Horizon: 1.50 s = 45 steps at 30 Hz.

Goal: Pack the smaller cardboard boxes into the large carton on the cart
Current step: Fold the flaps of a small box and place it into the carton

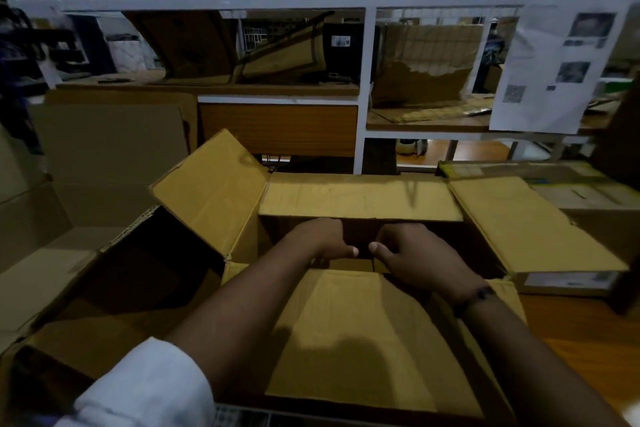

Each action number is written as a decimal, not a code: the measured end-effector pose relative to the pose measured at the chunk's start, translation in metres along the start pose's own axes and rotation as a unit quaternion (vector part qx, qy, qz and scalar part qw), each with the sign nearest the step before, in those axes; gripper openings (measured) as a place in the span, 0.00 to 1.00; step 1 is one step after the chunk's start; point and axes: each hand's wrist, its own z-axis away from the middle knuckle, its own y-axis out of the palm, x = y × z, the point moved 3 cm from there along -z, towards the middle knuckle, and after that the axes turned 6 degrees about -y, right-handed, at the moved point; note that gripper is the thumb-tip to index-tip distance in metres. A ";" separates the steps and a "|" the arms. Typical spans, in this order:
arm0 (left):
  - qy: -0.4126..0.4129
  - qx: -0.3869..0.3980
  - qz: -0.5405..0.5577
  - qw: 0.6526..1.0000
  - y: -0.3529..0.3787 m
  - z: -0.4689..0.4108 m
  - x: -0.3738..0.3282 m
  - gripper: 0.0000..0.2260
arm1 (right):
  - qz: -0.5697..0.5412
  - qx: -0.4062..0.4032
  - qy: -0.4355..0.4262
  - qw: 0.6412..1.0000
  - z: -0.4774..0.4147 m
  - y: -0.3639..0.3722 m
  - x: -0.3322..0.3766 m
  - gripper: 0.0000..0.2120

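Two curled hands, left hand (pixel 320 239) and right hand (pixel 419 255), reached inside the open-flapped large carton (pixel 360 198), their grip hidden.

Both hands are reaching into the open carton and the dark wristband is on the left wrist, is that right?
Not quite. The head view shows both the left hand and the right hand reaching into the open carton, but the dark wristband is on the right wrist, not the left.

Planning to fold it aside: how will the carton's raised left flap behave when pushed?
The left flap likely hinges at its crease, since it stands tilted outward. It looks stiff: its face is flat, unbowed. Probably light, being a single cardboard sheet.
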 end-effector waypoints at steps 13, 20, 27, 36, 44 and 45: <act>0.019 -0.155 0.048 0.987 -0.070 -0.019 0.000 0.41 | 0.095 -0.057 0.012 0.994 -0.084 -0.036 -0.037 0.38; 0.011 -0.141 0.038 0.989 -0.068 -0.063 0.015 0.42 | 0.123 -0.050 0.018 0.991 -0.139 -0.027 -0.056 0.40; 0.018 -0.114 -0.016 0.993 -0.047 -0.096 0.013 0.43 | 0.151 0.010 0.010 0.988 -0.172 -0.002 -0.080 0.39; 0.004 -0.106 -0.059 0.993 -0.041 -0.124 0.011 0.43 | 0.175 0.027 0.004 0.984 -0.188 0.016 -0.108 0.44; 0.006 -0.100 -0.052 0.994 -0.026 -0.136 0.009 0.43 | 0.181 0.031 0.016 0.983 -0.192 0.025 -0.110 0.49; 0.005 -0.104 -0.052 0.993 -0.025 -0.136 0.011 0.43 | 0.180 0.030 0.017 0.983 -0.193 0.026 -0.111 0.49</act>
